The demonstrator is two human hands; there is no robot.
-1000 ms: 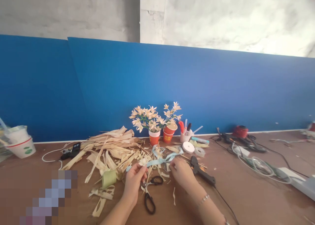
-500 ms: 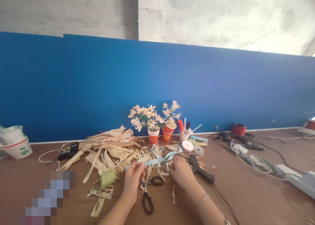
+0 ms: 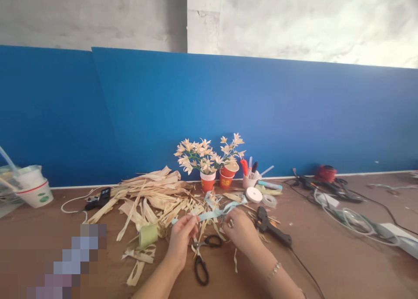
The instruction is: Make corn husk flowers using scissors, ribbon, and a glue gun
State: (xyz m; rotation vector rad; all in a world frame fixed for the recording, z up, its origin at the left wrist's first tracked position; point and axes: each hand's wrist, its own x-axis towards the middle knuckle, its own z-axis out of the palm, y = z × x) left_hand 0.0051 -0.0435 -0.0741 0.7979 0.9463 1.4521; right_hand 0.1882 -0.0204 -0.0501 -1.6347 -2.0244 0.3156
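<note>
Pale-blue ribbon (image 3: 206, 215) lies crosswise among dry scraps (image 3: 176, 208), slanting away toward the right. The left hand (image 3: 179, 243), fingertips nearly together, sits by its nearer stretch; the right hand (image 3: 242, 230) curls below the farther one. Whether either grips anything cannot be told.

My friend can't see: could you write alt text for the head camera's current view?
Over a brown table, the left hand pinches at a light blue ribbon, the right hand curled nearby. Scissors lie between; dried strips and cream flowers are beyond.
</note>
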